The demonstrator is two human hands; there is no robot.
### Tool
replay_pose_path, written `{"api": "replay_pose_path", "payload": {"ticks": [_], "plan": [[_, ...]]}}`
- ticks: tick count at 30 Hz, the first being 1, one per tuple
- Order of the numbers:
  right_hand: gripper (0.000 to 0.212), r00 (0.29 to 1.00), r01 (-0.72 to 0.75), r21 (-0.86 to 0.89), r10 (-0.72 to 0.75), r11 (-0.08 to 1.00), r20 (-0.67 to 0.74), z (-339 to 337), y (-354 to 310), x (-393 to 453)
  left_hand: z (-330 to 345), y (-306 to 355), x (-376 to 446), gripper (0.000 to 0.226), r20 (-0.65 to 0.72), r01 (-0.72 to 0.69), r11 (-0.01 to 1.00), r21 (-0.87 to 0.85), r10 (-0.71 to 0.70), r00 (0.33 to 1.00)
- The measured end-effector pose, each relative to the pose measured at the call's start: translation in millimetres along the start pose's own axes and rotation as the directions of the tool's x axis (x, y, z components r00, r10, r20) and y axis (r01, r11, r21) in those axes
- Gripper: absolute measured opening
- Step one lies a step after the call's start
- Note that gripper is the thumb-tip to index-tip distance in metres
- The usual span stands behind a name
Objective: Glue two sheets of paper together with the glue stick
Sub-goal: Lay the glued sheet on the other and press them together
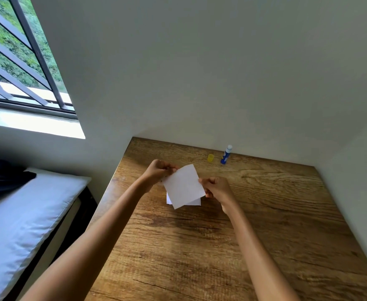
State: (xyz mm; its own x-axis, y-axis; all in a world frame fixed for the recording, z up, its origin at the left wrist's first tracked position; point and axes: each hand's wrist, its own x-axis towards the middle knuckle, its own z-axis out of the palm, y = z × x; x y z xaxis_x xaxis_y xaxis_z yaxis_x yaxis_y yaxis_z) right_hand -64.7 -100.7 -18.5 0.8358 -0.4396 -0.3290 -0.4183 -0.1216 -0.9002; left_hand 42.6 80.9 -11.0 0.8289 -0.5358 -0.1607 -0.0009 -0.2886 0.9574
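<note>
While both hands work at the centre of the frame, the left hand [159, 170] pinches the upper left corner of a small white rectangular sheet of paper [183, 185] and the right hand [216, 187] pinches its right edge, holding it tilted just above the brown wood-grain table [265, 224]. Beneath it, a second white paper sheet [196, 202] lies on the table, only its lower edge showing. Toward the back of the table, right of centre, the blue glue stick with its white tip bared [226, 154] stands upright, well apart from the sheets, with its small yellow cap [210, 158] just beside it.

The step in hand looks like laying the held sheet onto the lower one. To do it well, square the corners first, lower one edge, then smooth outward so no crease forms. Whether glue is on either sheet cannot be told.
</note>
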Motion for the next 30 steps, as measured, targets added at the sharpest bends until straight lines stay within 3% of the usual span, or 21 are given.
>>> {"api": "replay_pose_path", "payload": {"ticks": [2,5,8,15,30], "plan": [[0.007,0.999,-0.014,-0.019,0.014,1.000,0.033,-2.2,-2.1,3.4,5.3,2.2,2.5,0.015,0.005,-0.002,1.000,0.002,0.002,1.000],[0.003,0.997,-0.080,-0.008,0.080,0.997,0.004,-3.4,1.5,7.4,12.2,0.5,3.2,0.010,-0.101,0.056,0.997,-0.060,-0.062,0.993],[0.005,0.987,-0.157,0.049,0.159,0.986,-0.029,-1.6,10.8,8.7,14.5,-9.1,-2.4,0.021,-0.179,0.130,0.979,-0.158,-0.158,0.971],[0.005,0.969,-0.227,0.151,0.239,0.962,-0.065,7.8,19.1,10.1,14.7,-27.3,-15.1,0.030,-0.141,0.235,0.954,-0.184,-0.262,0.955],[0.016,0.983,-0.161,-0.078,0.153,0.984,-0.099,17.4,19.0,12.1,13.2,-41.2,-10.5,0.023,-0.267,0.231,0.972,0.030,-0.215,0.939]]}}
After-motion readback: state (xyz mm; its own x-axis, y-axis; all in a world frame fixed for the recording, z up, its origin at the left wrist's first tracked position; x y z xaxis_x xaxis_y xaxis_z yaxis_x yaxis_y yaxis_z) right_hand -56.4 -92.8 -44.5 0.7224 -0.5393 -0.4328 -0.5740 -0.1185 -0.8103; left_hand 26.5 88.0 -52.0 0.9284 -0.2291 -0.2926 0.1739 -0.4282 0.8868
